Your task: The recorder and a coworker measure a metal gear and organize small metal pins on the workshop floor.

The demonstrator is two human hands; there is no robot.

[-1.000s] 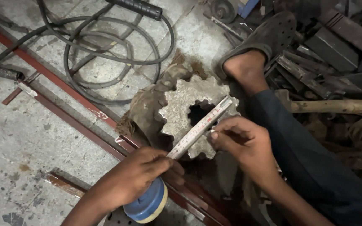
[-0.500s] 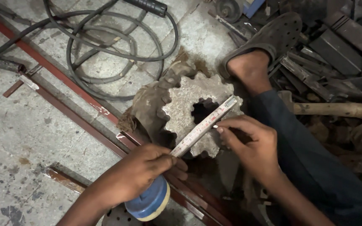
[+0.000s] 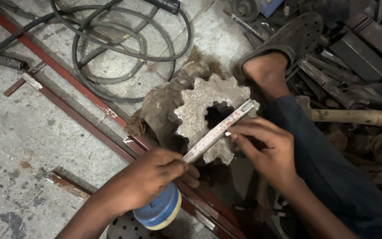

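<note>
— The left hand (image 3: 149, 181) covers most of the round blue and cream tape measure case (image 3: 159, 211); only its lower rim shows.

— And the right hand (image 3: 266, 150) hides the near edge of the grey toothed metal gear (image 3: 202, 119). Whether its fingers grip anything can't be told.

— The pale wooden handle (image 3: 359, 117) runs off the right edge.

— The black coiled cable (image 3: 124, 48) is cut off at the top, and the dark scrap pile (image 3: 354, 40) is too murky to sort out.

Black cable (image 3: 111, 53) coiled on your concrete floor (image 3: 18, 132); red steel bars (image 3: 67, 79) cross it; wooden handle (image 3: 354, 117), scrap metal (image 3: 359, 48) right.
</note>
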